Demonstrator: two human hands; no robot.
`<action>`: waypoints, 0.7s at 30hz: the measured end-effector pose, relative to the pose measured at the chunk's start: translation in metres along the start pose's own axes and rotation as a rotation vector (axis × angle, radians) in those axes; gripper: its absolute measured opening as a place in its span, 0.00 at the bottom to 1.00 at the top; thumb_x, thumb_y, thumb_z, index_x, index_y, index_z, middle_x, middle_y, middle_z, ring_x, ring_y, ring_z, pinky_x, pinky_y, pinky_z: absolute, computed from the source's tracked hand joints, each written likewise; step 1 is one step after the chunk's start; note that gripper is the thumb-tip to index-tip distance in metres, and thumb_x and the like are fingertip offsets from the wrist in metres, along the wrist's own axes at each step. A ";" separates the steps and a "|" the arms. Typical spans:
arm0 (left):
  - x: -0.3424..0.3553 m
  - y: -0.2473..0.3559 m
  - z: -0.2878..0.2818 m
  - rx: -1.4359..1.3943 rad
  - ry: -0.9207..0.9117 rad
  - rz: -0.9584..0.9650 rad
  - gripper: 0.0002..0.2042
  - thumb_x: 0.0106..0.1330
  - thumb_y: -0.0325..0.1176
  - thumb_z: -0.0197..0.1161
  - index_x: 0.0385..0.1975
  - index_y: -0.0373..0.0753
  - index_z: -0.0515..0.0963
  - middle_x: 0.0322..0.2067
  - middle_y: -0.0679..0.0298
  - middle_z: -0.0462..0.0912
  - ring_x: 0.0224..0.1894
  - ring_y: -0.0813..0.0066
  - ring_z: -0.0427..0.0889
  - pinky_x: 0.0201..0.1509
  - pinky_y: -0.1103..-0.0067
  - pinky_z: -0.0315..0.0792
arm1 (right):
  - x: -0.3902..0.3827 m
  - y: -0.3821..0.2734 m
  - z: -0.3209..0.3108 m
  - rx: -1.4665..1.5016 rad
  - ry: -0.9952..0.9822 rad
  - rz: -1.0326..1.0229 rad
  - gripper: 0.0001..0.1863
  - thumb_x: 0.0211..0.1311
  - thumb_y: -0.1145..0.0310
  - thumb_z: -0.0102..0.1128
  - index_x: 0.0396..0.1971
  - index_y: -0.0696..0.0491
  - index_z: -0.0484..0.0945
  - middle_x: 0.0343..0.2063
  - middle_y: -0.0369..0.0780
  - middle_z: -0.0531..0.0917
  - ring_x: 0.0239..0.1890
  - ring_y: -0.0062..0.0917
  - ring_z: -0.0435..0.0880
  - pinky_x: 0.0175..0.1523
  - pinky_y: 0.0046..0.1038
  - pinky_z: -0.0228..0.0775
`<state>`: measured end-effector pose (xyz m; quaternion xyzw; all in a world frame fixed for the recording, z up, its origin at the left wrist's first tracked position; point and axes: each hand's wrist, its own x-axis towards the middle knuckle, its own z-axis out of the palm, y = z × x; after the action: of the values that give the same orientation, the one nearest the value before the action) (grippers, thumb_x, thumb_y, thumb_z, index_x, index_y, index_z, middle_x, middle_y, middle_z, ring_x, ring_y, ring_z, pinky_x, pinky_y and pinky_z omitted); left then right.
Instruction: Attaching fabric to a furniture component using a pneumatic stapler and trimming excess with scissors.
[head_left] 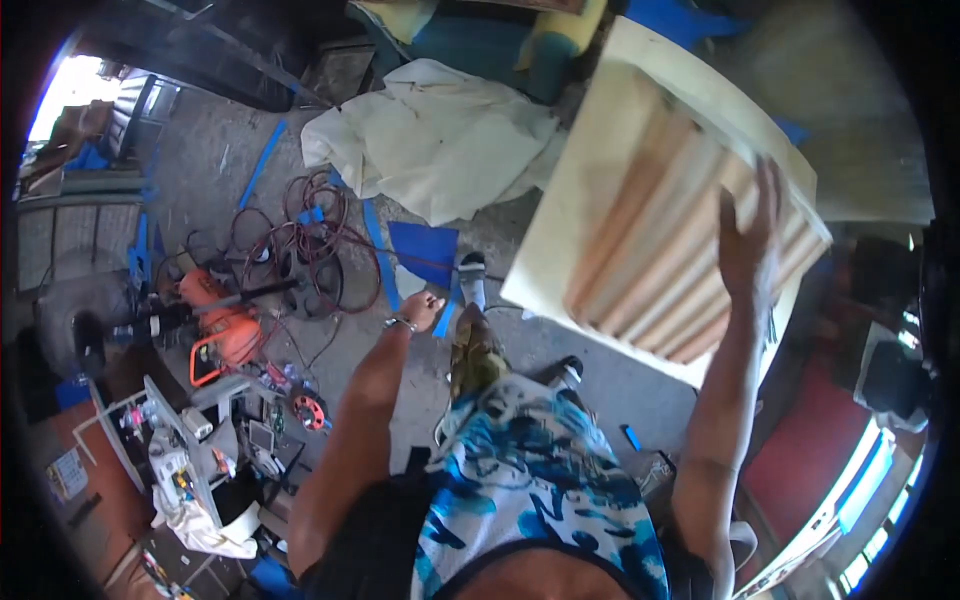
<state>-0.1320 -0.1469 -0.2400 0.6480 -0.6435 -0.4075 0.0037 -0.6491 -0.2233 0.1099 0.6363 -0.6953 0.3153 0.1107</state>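
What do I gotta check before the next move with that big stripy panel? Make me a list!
1. Right hand gripping the large cream panel with brown ridges: not ok; fingers spread over the ridges, not wrapped around an edge.
2. Right palm touching the panel: cannot tell; the view from above hides any gap.
3. Left hand free of anything big: ok; nothing shows in its loosely curled fingers.
4. Dark red coiled hose tidy: not ok; its loops sprawl over the floor.
5. Crumpled cream cloth sheet lying flat: not ok; it is bunched up.
6. Orange rounded tank apart from the left hand: ok; it is farther left.
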 end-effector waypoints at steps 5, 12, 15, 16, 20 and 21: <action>0.168 -0.041 -0.011 0.050 -0.012 -0.081 0.22 0.68 0.53 0.49 0.31 0.36 0.74 0.38 0.45 0.77 0.40 0.43 0.76 0.44 0.57 0.70 | 0.011 0.062 0.111 -0.286 0.019 0.035 0.30 0.68 0.56 0.52 0.62 0.60 0.61 0.61 0.55 0.65 0.63 0.49 0.62 0.65 0.48 0.55; 0.386 -0.174 0.008 -0.455 0.191 -0.343 0.30 0.59 0.56 0.63 0.41 0.28 0.73 0.40 0.39 0.78 0.42 0.45 0.80 0.46 0.61 0.73 | 0.021 0.085 0.167 -0.623 0.088 0.089 0.31 0.67 0.53 0.55 0.59 0.61 0.62 0.53 0.51 0.66 0.54 0.43 0.68 0.56 0.45 0.66; 0.448 -0.130 0.020 -0.210 0.303 -0.393 0.39 0.54 0.58 0.66 0.51 0.24 0.71 0.48 0.36 0.76 0.52 0.43 0.76 0.58 0.65 0.70 | 0.029 0.081 0.162 -0.791 0.100 0.041 0.29 0.68 0.52 0.52 0.56 0.62 0.64 0.47 0.50 0.69 0.49 0.42 0.72 0.51 0.43 0.69; 0.468 -0.172 0.015 -0.189 0.390 -0.401 0.44 0.52 0.60 0.67 0.54 0.20 0.68 0.54 0.35 0.71 0.58 0.43 0.71 0.63 0.66 0.65 | 0.032 0.074 0.178 -0.692 0.168 0.192 0.28 0.69 0.52 0.50 0.53 0.63 0.67 0.43 0.48 0.73 0.45 0.40 0.76 0.48 0.41 0.72; 0.514 -0.148 0.041 -0.366 0.324 -0.535 0.56 0.41 0.65 0.73 0.58 0.18 0.62 0.56 0.34 0.69 0.61 0.45 0.68 0.65 0.65 0.62 | 0.041 0.061 0.177 -0.714 -0.035 -0.024 0.24 0.70 0.51 0.46 0.46 0.60 0.73 0.32 0.43 0.78 0.38 0.29 0.81 0.47 0.33 0.76; 0.520 -0.147 0.036 -0.382 0.270 -0.568 0.57 0.38 0.66 0.73 0.57 0.18 0.62 0.57 0.35 0.68 0.61 0.44 0.68 0.65 0.66 0.62 | 0.041 0.066 0.177 -0.730 -0.047 -0.022 0.24 0.70 0.51 0.46 0.46 0.60 0.73 0.32 0.43 0.78 0.38 0.29 0.81 0.47 0.33 0.76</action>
<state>-0.1125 -0.5387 -0.6138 0.8362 -0.3442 -0.4159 0.0961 -0.6755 -0.3601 -0.0241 0.5695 -0.7574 0.0305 0.3180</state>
